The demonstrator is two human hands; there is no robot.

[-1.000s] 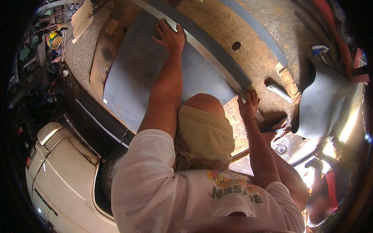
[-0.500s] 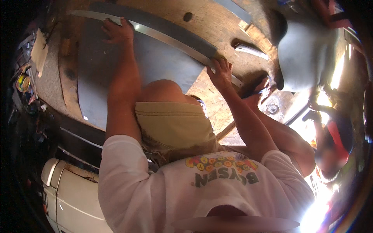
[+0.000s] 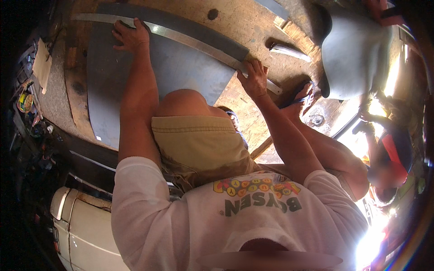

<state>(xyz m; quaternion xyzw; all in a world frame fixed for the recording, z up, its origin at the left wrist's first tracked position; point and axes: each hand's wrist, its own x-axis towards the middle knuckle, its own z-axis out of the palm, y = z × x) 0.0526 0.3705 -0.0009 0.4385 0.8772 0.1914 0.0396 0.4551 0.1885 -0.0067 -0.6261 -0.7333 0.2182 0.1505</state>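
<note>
A dark grey metal sheet (image 3: 181, 67) lies on a wooden board, with a long metal straightedge (image 3: 192, 43) across it near its far edge. My left hand (image 3: 132, 37) is open on the sheet, fingers spread, the thumb side reaching the straightedge. Toward the straightedge's right end, just past the sheet's corner, my right hand (image 3: 254, 80) has its thumb on the near side and its fingers over the metal, gripping it. Part of the straightedge is hidden under that hand. My bent knee (image 3: 185, 101) is over the sheet's near part.
A curved grey sheet (image 3: 350, 54) stands at the far right, near a pale strip-shaped tool (image 3: 289, 53) on the wooden board (image 3: 226, 106). Another person (image 3: 389, 153) is at the right. A cream vehicle panel (image 3: 90, 226) is at lower left, with clutter (image 3: 29, 104) along the left side.
The whole view has shifted slightly, so sheet and straightedge appear a little further left and up. Both hands keep their places on the straightedge and sheet.
</note>
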